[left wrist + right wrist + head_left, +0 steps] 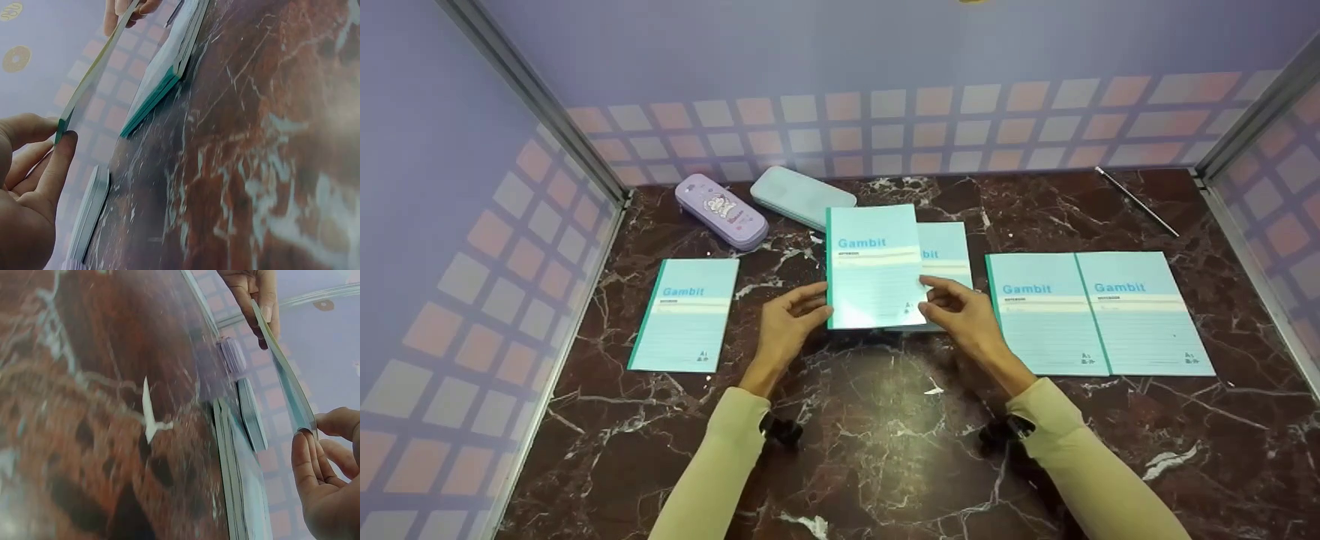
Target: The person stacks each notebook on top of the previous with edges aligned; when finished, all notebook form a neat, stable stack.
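A pale blue Gambit notebook with a green spine is held above the table between both hands. My left hand pinches it at the spine edge, thumb on one side and fingers on the other, as the left wrist view confirms. On the opposite edge my right hand pinches it between thumb and fingers. Behind and below lies a small stack of like notebooks, partly covered in the head view. The wrist views show a gap between the held notebook and that stack.
One notebook lies at the left. Two more, a left one and a right one, lie side by side at the right. A purple pencil case, a pale blue case and a pencil lie toward the back wall.
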`<state>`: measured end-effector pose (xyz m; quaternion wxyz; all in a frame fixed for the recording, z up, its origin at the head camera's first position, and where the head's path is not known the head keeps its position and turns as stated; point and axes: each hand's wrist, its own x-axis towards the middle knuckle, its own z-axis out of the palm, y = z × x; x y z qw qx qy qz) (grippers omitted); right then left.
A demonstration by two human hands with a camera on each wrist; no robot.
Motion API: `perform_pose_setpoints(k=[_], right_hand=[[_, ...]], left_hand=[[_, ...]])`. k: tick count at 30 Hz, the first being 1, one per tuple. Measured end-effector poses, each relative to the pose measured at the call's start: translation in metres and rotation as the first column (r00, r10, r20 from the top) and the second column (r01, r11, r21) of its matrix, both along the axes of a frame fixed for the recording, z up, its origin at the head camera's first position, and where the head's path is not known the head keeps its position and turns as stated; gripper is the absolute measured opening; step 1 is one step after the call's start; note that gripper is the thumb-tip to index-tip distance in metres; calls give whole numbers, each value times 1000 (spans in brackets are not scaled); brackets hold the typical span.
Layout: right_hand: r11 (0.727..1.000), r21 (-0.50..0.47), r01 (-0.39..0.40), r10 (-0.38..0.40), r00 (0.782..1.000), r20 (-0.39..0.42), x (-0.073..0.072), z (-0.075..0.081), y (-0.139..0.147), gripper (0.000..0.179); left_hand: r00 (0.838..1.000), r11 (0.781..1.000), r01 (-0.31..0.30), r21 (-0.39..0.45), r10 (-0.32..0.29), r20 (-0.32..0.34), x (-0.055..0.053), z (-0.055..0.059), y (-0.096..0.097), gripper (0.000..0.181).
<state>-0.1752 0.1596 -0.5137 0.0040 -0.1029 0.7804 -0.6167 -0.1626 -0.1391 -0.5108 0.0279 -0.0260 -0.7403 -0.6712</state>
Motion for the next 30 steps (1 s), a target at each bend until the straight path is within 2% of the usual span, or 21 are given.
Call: perform_pose_setpoints(k=[9, 18, 24, 27, 30], right_hand=[[999, 16, 32, -32, 999, 21, -2, -5, 16, 42], [996, 55, 74, -76, 996, 42, -1, -9, 29, 43], [991, 113, 69, -74, 997, 36, 7, 9, 31, 42], [988, 137, 66, -70, 997, 31, 5, 2, 37, 42], [985, 154, 72, -78, 996, 35, -2, -14, 45, 42]], left_hand=[[1000, 999, 0, 32, 0, 25, -8, -4, 20, 37], [998, 999, 8, -43, -5, 64, -14, -9, 36, 36], [997, 996, 17, -90, -10, 82, -18, -13, 44, 36], [997, 988, 13, -154, -2, 75, -19, -14, 49, 35], [998, 980, 13, -198, 1, 69, -21, -15, 54, 35]])
